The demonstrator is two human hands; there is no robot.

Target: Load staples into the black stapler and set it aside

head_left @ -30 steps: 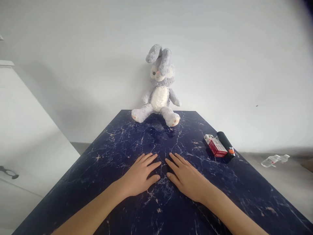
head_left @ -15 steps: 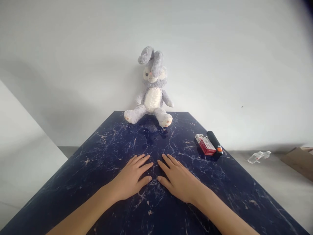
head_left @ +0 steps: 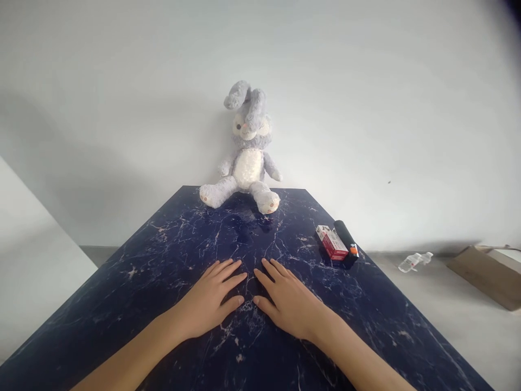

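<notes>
My left hand lies palm down on the dark blue marbled table, fingers spread and holding nothing. Beside it, my right hand rests flat in the same way, also with nothing in it, and a narrow gap separates the two hands. A grey and white plush rabbit sits at the table's far edge against the wall, one ear flopped over its face. To the right, beyond my right hand, a red and white box lies beside a black cylinder with an orange mark near its end.
Past the table's right edge, clear plastic bottles lie on the floor near an open cardboard box. A pale wall rises directly behind the table. A white slanted surface stands at the left.
The view has shifted slightly, so the table, the rabbit and the other objects appear a little further left. Both hands keep their places on the table.
</notes>
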